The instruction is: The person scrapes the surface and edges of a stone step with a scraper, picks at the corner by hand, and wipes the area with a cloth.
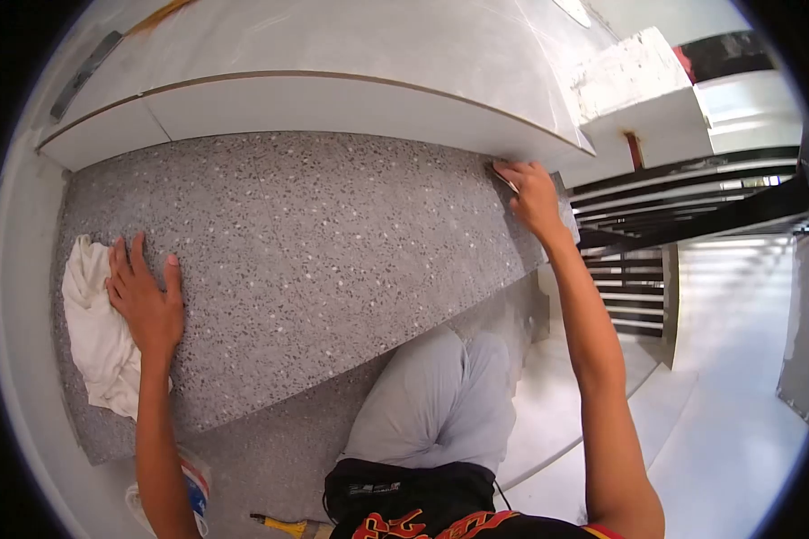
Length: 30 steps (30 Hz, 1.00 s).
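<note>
A speckled grey stone slab [333, 251] forms a step in front of me. My left hand [148, 301] rests with its fingers spread at the slab's left end, its fingers at the edge of a crumpled white cloth [99, 337]. Near the slab's far right corner, my right hand [532, 198] is closed around a small, thin tool [505, 180], whose dark tip points to the joint below the white riser [333, 108]. Most of that tool is hidden by the fingers.
Above the riser lies a pale marble-like tread [377, 45] with a metal piece [85, 76] at its left. Black railing bars [692, 189] stand at the right. A yellow-handled tool [283, 525] and a plastic bag [195, 485] lie on the lower step.
</note>
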Available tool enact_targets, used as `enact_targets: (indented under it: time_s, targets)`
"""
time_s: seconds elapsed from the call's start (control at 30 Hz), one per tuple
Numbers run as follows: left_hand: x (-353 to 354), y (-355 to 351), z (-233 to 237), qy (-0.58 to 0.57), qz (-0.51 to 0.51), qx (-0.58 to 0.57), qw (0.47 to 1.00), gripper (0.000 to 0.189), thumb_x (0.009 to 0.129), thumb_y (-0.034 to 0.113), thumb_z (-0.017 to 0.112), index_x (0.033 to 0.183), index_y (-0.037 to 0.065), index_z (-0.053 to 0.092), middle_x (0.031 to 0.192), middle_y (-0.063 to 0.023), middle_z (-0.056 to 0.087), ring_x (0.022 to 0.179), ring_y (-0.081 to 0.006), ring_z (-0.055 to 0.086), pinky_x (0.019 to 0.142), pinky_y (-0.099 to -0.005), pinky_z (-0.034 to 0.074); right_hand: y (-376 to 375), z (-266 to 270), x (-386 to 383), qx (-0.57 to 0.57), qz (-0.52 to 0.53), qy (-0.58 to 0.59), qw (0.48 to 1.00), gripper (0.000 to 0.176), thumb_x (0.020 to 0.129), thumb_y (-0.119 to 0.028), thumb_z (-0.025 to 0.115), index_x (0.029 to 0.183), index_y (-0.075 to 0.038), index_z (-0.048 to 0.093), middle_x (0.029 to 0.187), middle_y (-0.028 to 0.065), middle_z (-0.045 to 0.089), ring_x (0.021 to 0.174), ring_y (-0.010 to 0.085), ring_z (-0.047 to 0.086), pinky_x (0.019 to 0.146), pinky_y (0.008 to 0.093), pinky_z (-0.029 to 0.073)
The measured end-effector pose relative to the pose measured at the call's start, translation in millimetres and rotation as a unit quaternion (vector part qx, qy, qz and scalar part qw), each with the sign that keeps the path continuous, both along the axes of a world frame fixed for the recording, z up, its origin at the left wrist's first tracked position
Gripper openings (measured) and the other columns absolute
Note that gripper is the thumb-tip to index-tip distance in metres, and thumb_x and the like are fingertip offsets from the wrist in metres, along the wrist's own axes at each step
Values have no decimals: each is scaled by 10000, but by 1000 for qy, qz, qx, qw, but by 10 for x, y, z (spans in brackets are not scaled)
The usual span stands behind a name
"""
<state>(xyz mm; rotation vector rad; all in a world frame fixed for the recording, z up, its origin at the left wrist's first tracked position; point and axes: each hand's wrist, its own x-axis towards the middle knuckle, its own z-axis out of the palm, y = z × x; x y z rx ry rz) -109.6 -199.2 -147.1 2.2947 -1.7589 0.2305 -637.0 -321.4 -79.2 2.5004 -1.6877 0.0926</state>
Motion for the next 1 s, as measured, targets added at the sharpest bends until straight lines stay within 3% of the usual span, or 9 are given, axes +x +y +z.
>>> enact_targets:
  time_s: [0.3,0.53,0.63,0.83,1.0]
  targets:
    - [-34,37,-22,21,-18,-11,1000,557,936,429,441,1371,84,390,1470,-168,279,1395,-313,188,1112,-511,99,-114,-102,-117,-58,8,-33,998,527,567,40,587,1063,-109,683,1008,74,658,871,313,557,825,391,467]
    - [-29,37,-39,10,-14,-12,1000,559,932,435,447,1371,93,392,1459,-165,292,1391,-311,198,1110,-517,106,8,-103,-131,-35,-39,-10,999,533,570,39,594,1077,-108,675,1044,66,636,907,312,549,832,399,466]
    - [3,20,-27,5,0,-24,1000,561,929,437,451,1373,99,390,1455,-166,297,1389,-310,202,1108,-520,110,-53,-108,-74,-42,19,-16,999,525,582,38,589,1078,-114,676,1062,68,626,916,315,545,830,400,467]
    - [12,20,-26,6,-2,-25,1000,568,926,440,455,1377,102,383,1453,-166,297,1387,-310,205,1107,-520,115,-89,-127,-80,-41,-7,7,999,480,603,29,582,1054,-103,681,1024,75,630,917,313,549,826,398,467]
    - [-18,26,-4,1,-2,-18,1000,583,921,453,454,1378,99,382,1454,-168,296,1388,-310,200,1109,-515,116,147,-149,82,-45,-13,-43,998,500,575,64,585,1033,-107,688,1026,78,644,945,304,552,844,380,465]
